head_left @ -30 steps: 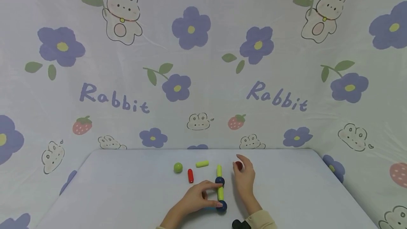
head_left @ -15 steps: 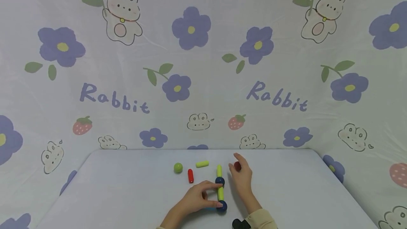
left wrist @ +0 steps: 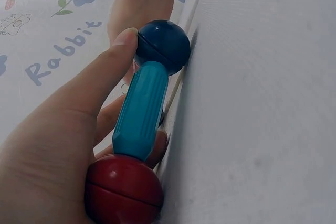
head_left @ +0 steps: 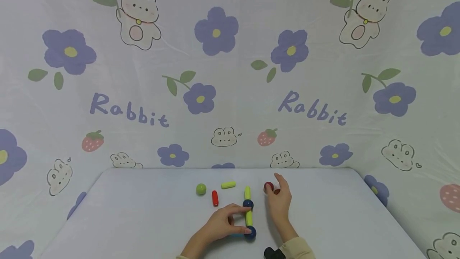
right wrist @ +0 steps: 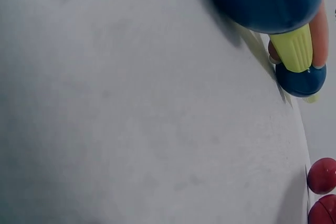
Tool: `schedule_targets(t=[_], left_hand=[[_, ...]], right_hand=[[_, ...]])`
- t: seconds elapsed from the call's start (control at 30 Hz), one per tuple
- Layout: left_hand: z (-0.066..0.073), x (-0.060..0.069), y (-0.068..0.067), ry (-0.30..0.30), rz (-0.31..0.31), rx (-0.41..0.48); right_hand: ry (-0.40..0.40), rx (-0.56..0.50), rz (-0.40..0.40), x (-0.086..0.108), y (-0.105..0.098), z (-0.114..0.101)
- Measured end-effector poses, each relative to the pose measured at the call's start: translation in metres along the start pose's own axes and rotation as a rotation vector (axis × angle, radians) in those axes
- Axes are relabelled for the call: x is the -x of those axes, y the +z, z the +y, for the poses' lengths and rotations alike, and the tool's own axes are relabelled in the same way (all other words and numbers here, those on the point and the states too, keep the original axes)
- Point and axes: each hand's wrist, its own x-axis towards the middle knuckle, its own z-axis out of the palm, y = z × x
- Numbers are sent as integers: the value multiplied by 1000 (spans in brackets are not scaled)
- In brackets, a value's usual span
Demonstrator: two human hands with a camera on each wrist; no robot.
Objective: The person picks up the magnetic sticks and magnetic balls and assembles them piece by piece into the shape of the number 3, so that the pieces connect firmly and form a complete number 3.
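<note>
Since earlier, the right hand point(head_left: 280, 204) had shifted rightward. The backdrop point(head_left: 240, 75) read "Rabbit" twice. On the white table point(head_left: 334, 219), the left hand point(head_left: 222, 223) pinched a rod-and-ball chain point(head_left: 249, 219); the right's parted fingers met two red balls point(head_left: 268, 185), grip unclear.

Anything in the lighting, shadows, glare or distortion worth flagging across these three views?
Head view: soft, even light, with a faint shadow beneath the left hand; left wrist view: dimmer, with a small glint on the dark blue ball; right wrist view: also dim, a soft shadow on the white tabletop, whose far edge bows, probably from lens distortion.
</note>
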Motion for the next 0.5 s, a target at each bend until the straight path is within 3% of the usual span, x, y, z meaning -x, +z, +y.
schedule_targets(t=[0.3, 0.5], left_hand=[[-1, 0, 0, -16, -9, -4], [0, 0, -1, -24, -13, -4]], right_hand=[[195, 146, -16, 3, -6, 7], [199, 171, -6, 5, -10, 10]])
